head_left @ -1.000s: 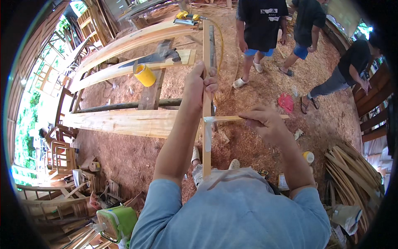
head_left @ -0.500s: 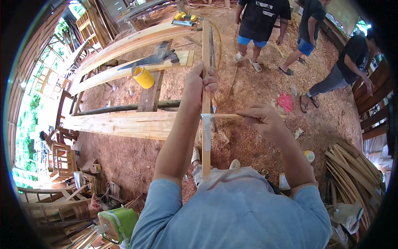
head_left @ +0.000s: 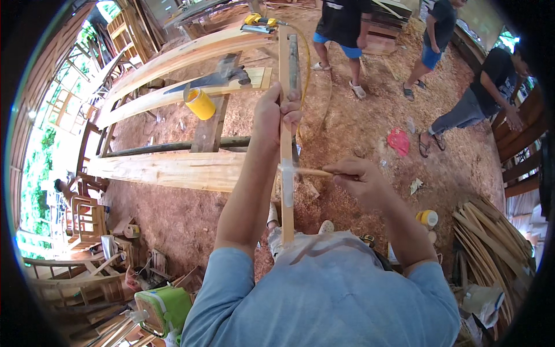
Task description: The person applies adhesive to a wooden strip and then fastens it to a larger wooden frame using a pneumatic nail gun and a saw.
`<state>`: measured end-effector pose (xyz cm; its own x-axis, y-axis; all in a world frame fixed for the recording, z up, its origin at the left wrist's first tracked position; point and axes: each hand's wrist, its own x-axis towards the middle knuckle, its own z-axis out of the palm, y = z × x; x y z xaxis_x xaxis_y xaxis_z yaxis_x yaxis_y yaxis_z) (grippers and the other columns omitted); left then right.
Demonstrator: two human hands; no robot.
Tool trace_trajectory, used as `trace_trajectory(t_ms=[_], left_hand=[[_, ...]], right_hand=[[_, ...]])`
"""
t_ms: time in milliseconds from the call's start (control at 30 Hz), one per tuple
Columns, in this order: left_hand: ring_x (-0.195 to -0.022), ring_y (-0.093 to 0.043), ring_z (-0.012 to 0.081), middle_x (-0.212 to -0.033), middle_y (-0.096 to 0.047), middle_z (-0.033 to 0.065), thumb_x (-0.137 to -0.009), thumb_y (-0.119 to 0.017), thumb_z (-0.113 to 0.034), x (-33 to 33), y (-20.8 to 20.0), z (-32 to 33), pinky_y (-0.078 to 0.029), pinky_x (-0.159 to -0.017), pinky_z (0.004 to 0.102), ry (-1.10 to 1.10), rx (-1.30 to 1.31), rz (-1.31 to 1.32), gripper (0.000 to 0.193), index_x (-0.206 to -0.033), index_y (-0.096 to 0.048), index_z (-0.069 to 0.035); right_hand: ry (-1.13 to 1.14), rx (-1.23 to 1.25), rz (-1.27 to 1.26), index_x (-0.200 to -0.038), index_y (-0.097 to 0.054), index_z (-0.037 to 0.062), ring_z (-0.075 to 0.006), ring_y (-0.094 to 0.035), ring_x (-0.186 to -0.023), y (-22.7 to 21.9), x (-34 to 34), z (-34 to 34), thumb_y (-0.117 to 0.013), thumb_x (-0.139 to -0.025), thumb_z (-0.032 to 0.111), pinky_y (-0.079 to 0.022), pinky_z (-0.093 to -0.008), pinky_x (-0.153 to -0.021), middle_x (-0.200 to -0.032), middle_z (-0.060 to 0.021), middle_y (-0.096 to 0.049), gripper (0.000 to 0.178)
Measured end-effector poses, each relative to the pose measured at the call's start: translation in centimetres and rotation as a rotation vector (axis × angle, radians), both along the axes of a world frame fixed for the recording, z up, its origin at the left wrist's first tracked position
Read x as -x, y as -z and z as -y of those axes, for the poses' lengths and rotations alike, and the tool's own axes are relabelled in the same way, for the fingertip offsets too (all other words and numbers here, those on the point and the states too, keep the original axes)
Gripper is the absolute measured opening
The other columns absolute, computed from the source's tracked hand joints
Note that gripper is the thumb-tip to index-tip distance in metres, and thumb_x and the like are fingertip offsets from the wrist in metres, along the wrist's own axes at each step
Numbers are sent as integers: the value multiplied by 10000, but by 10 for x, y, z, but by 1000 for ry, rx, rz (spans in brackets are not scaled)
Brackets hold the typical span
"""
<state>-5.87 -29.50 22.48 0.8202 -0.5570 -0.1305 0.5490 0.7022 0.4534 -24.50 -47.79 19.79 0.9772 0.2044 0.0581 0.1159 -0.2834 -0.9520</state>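
Through the head camera I see my left hand (head_left: 276, 115) closed around a long wooden strip (head_left: 287, 222), which runs from near the person's waist toward the far side. My right hand (head_left: 359, 173) pinches a thin stick (head_left: 313, 172) between thumb and fingers, to the right of the strip. The stick points left, across to a white patch (head_left: 288, 188) on the strip; its tip is blurred, so I cannot tell if it touches there. At the left, a wide plank (head_left: 170, 170) lies nearest, and a yellow can (head_left: 200, 104) is farther away. On the far planks rests a yellow tool (head_left: 258, 22). A red bag (head_left: 398, 142) lies on the floor (head_left: 370, 124) at the right.
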Motion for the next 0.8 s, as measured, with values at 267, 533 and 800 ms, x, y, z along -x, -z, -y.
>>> trace_trajectory(t_ms=[267, 533, 800], left_hand=[[-527, -368, 57, -805, -441, 30, -1075, -429, -331, -7, 10, -2, -321, -387, 202, 71, 53, -19, 315, -981, -404, -32], [-548, -383, 59, -822, -466, 41, -1079, -418, -313, -1, 5, 3, -324, -392, 200, 10, -7, 6, 271, -1058, -398, -44], [-540, -378, 59, -804, -454, 34, -1080, -422, -301, -7, 8, -6, -316, -390, 205, -47, -9, -35, 279, -1015, -418, -30]], right_hand=[[-85, 57, 221, -1160, -742, 82, -149, -601, -790, 17, 7, 21, -705, -849, -18, -458, -264, -671, -896, -60, -662, 328], [130, 189, 130, -1154, -746, 93, -170, -615, -779, -11, -4, 14, -709, -839, 8, -466, -295, -665, -880, -65, -668, 328], [-172, 33, 99, -1177, -732, 83, -180, -627, -807, 2, 11, 5, -716, -876, 59, -490, -305, -717, -915, -99, -674, 302]])
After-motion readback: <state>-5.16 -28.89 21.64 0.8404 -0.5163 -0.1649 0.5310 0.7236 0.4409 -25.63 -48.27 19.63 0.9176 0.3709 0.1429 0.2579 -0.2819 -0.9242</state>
